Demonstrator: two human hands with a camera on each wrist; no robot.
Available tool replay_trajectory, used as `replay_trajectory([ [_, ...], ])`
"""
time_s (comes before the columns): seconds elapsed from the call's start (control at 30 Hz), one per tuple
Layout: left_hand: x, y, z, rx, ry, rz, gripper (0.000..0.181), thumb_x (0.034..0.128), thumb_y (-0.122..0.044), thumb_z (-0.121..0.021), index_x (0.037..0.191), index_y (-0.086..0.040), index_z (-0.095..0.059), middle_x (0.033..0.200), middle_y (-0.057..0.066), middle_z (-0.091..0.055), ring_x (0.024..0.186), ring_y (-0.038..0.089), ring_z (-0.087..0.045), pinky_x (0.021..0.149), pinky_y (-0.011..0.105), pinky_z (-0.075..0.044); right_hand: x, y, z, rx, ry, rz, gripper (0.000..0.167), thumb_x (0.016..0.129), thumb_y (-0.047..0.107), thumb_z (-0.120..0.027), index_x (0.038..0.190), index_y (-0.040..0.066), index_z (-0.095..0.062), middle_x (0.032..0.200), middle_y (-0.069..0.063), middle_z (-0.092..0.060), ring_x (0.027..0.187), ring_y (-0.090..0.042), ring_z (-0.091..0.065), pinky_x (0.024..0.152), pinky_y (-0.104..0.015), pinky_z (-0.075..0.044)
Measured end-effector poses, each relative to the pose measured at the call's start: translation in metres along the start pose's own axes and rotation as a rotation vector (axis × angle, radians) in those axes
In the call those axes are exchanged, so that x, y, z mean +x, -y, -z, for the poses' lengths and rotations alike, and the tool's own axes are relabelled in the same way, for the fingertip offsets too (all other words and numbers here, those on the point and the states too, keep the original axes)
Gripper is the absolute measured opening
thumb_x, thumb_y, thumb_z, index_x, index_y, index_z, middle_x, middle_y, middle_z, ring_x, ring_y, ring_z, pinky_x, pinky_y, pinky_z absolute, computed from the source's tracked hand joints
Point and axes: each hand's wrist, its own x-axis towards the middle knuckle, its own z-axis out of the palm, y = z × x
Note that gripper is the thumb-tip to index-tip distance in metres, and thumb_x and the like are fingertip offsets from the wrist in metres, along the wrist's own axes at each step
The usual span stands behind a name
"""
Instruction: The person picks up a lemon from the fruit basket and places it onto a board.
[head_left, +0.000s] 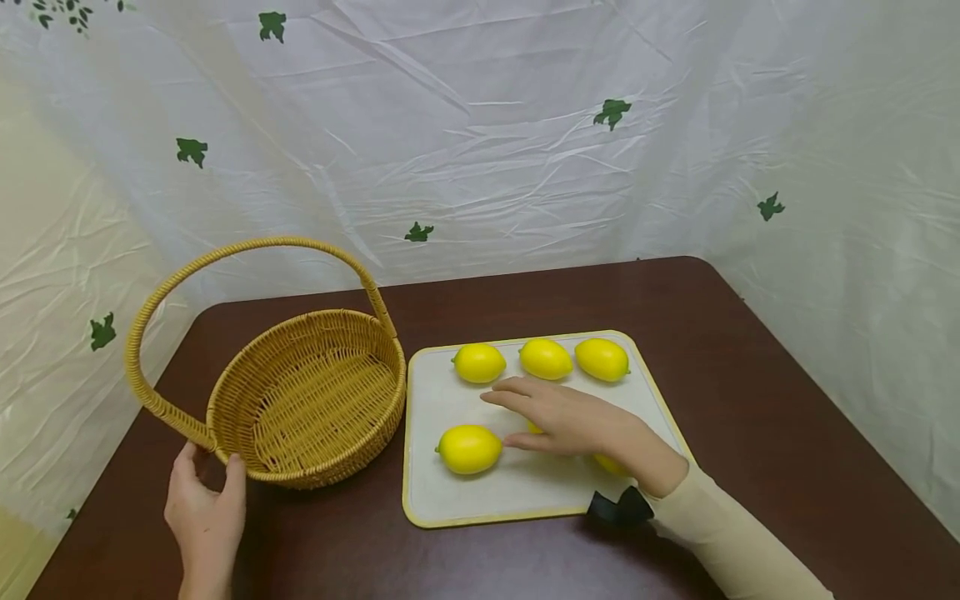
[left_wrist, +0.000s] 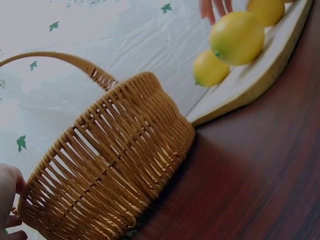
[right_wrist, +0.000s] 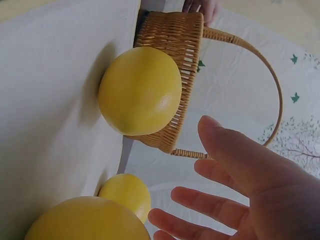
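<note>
At the near left rim of an empty wicker basket (head_left: 322, 417), my left hand (head_left: 204, 508) grips the edge, thumb on the rim near the handle's foot. In the left wrist view only part of that hand (left_wrist: 7, 200) shows beside the basket. My right hand (head_left: 566, 417) hovers over the white tray (head_left: 450, 500), fingers extended and holding nothing. Its fingertips point toward the front left lemon (head_left: 469, 449), with a gap between them in the right wrist view. Three lemons, including the middle one (head_left: 545, 358), lie along the tray's back. The right hand and wrist partly hide more lemons.
The basket's tall arched handle (head_left: 300, 242) stands upright above it. Basket and tray sit side by side on a dark wooden table (head_left: 757, 433). A white curtain with green leaves (head_left: 510, 167) hangs behind. A black band (head_left: 621, 507) shows at my right wrist.
</note>
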Motion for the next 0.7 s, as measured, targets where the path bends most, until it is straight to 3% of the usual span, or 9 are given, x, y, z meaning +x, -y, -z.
replay_trajectory([
  [0.1, -0.001, 0.0, 0.0, -0.002, -0.078, -0.028, 0.047, 0.0884, -0.015, -0.049, 0.132, 0.001, -0.042, 0.122, 0.021, -0.048, 0.112, 0.037, -0.044, 0.094, 0.046, -0.034, -0.001, 0.001, -0.001, 0.009, -0.011, -0.003, 0.055, 0.088, 0.036, -0.059, 0.134, 0.01, -0.045, 0.13, -0.005, -0.048, 0.119, -0.019, -0.044, 0.099, -0.035, -0.037],
  [0.2, -0.004, 0.0, 0.0, 0.005, -0.159, -0.062, 0.043, 0.0857, -0.01, -0.05, 0.127, 0.001, -0.046, 0.109, 0.008, -0.051, 0.098, 0.021, -0.048, 0.08, 0.03, -0.037, -0.002, 0.002, 0.0, 0.011, -0.018, -0.006, 0.055, 0.088, 0.036, -0.059, 0.134, 0.009, -0.045, 0.13, -0.006, -0.048, 0.12, -0.02, -0.043, 0.099, -0.035, -0.036],
  [0.33, -0.007, -0.002, 0.002, -0.029, -0.247, -0.079, 0.04, 0.0825, -0.007, -0.053, 0.122, -0.003, -0.047, 0.094, -0.014, -0.041, 0.082, -0.002, -0.043, 0.065, 0.018, -0.034, -0.002, 0.001, -0.001, 0.002, -0.025, -0.016, 0.054, 0.088, 0.036, -0.059, 0.134, 0.011, -0.045, 0.131, -0.004, -0.047, 0.12, -0.018, -0.042, 0.099, -0.033, -0.036],
  [0.43, -0.01, -0.006, 0.006, -0.085, -0.29, -0.097, 0.039, 0.0821, -0.006, -0.054, 0.121, -0.008, -0.048, 0.092, -0.021, -0.038, 0.08, -0.007, -0.044, 0.063, 0.013, -0.036, -0.002, 0.0, -0.001, -0.006, -0.03, -0.018, 0.054, 0.088, 0.037, -0.059, 0.134, 0.012, -0.045, 0.131, -0.003, -0.047, 0.12, -0.017, -0.042, 0.099, -0.033, -0.036],
  [0.6, -0.013, -0.013, 0.008, -0.125, -0.35, -0.236, 0.029, 0.0816, 0.0, -0.053, 0.111, 0.001, -0.055, 0.092, -0.025, -0.04, 0.077, -0.006, -0.047, 0.06, 0.007, -0.036, -0.003, -0.002, 0.001, -0.06, -0.061, -0.012, 0.054, 0.088, 0.036, -0.06, 0.134, 0.012, -0.045, 0.13, -0.003, -0.047, 0.119, -0.018, -0.043, 0.098, -0.033, -0.037],
  [0.7, -0.012, -0.017, 0.004, -0.132, -0.32, -0.357, 0.022, 0.0812, 0.003, -0.055, 0.102, 0.006, -0.06, 0.09, -0.023, -0.047, 0.072, -0.008, -0.047, 0.058, 0.005, -0.036, -0.002, -0.004, 0.005, -0.117, -0.11, -0.022, 0.054, 0.087, 0.033, -0.062, 0.132, 0.01, -0.046, 0.128, -0.007, -0.049, 0.115, -0.021, -0.046, 0.095, -0.036, -0.039],
])
